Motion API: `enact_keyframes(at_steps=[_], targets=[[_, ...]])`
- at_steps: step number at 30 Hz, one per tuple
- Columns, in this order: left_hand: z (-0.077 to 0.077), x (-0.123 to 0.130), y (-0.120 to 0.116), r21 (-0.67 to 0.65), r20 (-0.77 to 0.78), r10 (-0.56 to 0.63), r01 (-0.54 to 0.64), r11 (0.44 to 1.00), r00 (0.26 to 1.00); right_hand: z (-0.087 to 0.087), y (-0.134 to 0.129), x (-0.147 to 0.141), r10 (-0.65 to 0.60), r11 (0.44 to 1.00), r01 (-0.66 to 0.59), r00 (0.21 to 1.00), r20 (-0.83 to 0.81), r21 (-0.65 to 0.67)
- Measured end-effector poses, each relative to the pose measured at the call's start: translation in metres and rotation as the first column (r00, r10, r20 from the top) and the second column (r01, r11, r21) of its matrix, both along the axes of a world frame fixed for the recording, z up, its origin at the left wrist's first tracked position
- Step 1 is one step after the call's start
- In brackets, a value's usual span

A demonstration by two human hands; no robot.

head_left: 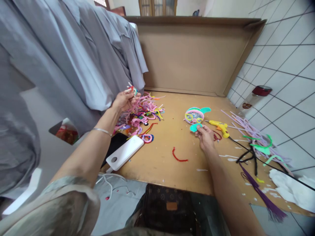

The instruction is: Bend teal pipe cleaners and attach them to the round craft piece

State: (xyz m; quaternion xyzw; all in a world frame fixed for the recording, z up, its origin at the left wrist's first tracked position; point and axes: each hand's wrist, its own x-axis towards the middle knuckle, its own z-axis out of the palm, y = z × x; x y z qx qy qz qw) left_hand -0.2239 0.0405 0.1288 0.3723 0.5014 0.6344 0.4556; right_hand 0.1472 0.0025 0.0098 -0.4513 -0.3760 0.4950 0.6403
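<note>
My left hand [125, 100] is raised over a tangled heap of pipe cleaners [147, 109], mostly pink. Pinched in its fingers are small pipe cleaner pieces [133, 89] in red, white and teal. My right hand [205, 135] grips a teal-green pipe cleaner shape [195, 127] by its edge. Just beyond it sits a round pink craft piece [194, 115] with a shiny centre, yellow loops and a green ear-like flap. A yellow glue gun [219, 127] lies right of that piece. A curved red pipe cleaner [178, 156] rests on the cardboard nearer me.
A white power bank [125, 152] overlaps a dark phone [114, 146] at the left. To the right lie lilac stems [256, 134], black stems [252, 157], a purple tassel [264, 195] and white stuffing [292, 186]. A lidded bottle [254, 98] stands by the tiled wall.
</note>
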Motion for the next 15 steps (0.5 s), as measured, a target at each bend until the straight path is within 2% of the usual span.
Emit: enact_keyframes(at_steps=[2,4,10,13,15], targets=[[-0.004,-0.003,0.001,0.031,-0.063,-0.018,0.020,0.999,0.998,0.001,0.000,0.000,0.005,1.000,-0.005,1.000,0.001,-0.010],[-0.008,-0.005,0.002,0.077,-0.133,0.017,-0.007,0.997,0.991,0.001,0.000,0.000,0.007,1.000,-0.007,1.000,0.002,-0.007],[-0.011,-0.003,0.008,0.234,-0.305,0.291,-0.224,0.946,0.907,0.002,-0.001,0.000,0.012,1.000,-0.012,1.000,-0.003,-0.004],[-0.008,0.001,0.008,0.236,-0.325,0.345,-0.277,0.931,0.881,0.002,0.000,-0.001,0.007,1.000,-0.008,1.000,-0.003,-0.020],[-0.007,0.005,0.006,0.186,-0.313,0.335,-0.288,0.939,0.889,0.001,0.000,-0.001,-0.008,1.000,0.008,1.000,0.028,-0.005]])
